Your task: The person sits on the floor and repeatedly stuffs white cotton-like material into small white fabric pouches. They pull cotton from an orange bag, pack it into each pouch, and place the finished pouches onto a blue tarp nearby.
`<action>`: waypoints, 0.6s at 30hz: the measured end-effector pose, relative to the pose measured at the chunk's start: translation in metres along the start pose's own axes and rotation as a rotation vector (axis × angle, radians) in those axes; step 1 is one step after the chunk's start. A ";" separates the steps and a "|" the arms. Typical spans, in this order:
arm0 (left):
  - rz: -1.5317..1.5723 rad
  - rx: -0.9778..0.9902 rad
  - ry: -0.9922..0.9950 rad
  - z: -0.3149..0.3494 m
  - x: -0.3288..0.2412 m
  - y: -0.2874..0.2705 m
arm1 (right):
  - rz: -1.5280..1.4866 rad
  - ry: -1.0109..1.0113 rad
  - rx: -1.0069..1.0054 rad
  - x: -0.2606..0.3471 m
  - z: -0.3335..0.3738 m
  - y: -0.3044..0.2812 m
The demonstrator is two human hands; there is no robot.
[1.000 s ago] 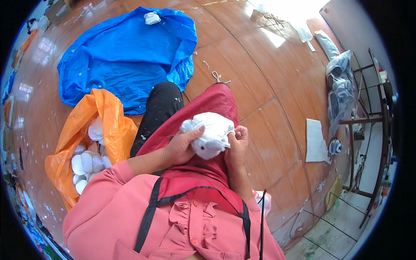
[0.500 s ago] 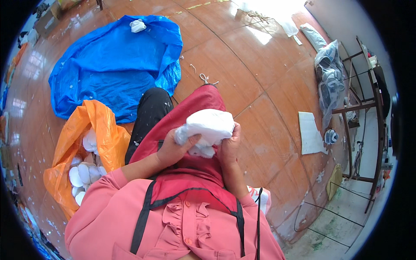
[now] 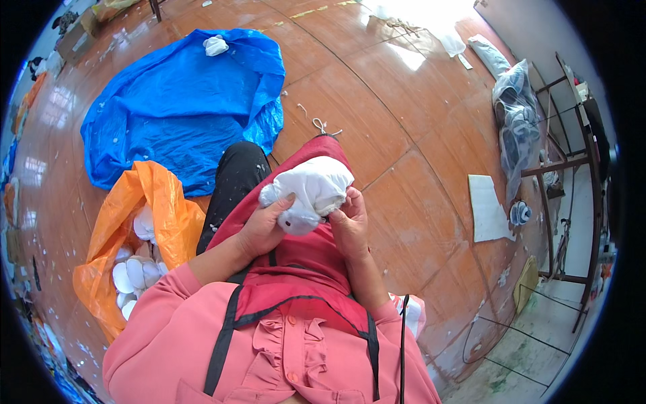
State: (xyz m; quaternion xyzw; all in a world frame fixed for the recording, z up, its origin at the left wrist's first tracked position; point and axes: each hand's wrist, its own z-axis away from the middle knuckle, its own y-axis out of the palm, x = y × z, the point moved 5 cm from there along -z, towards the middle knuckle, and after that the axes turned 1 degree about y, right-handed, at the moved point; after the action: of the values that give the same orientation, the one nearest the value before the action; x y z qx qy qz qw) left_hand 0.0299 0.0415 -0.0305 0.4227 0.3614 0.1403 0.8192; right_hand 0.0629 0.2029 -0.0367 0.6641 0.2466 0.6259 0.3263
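Tiled floor, orange bag w/ white pieces (heaped), both hands closed round white bundle.

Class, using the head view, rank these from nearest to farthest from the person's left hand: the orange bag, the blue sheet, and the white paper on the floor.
1. Orange bag: just to the left of the left hand, beside the person's leg.
2. Blue sheet: ahead and to the left, spread on the floor beyond the bag.
3. White paper: far to the right, past the right hand.
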 end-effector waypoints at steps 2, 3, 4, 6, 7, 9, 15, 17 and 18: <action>-0.305 -0.015 0.063 0.003 0.001 -0.001 | 0.078 0.007 -0.052 -0.001 0.000 -0.005; -0.458 -0.023 0.095 0.005 0.001 0.000 | 0.117 0.011 -0.078 -0.002 0.001 -0.008; -0.524 -0.034 0.093 0.005 0.001 0.000 | 0.091 0.015 -0.132 -0.004 0.002 -0.014; -0.656 -0.056 0.090 0.008 0.001 0.003 | 0.038 0.025 -0.242 -0.012 0.005 -0.029; -0.733 -0.034 0.132 0.011 0.000 0.005 | 0.023 0.030 -0.261 -0.014 0.004 -0.035; -0.824 0.105 0.249 0.014 0.002 0.018 | -0.007 0.041 -0.302 -0.017 0.003 -0.045; -0.768 0.167 0.166 0.021 -0.005 0.016 | -0.103 0.167 -0.234 -0.014 0.009 -0.030; -0.689 0.178 0.117 0.022 -0.006 0.014 | -0.115 0.208 -0.142 -0.012 0.014 -0.030; -0.686 0.151 0.121 0.022 -0.008 0.013 | -0.097 0.212 -0.074 -0.012 0.016 -0.033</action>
State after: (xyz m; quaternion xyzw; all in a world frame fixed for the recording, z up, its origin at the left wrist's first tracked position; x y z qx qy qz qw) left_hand 0.0411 0.0324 -0.0081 0.3271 0.5395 -0.1451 0.7621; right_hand 0.0803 0.2136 -0.0695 0.5690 0.2883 0.6846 0.3527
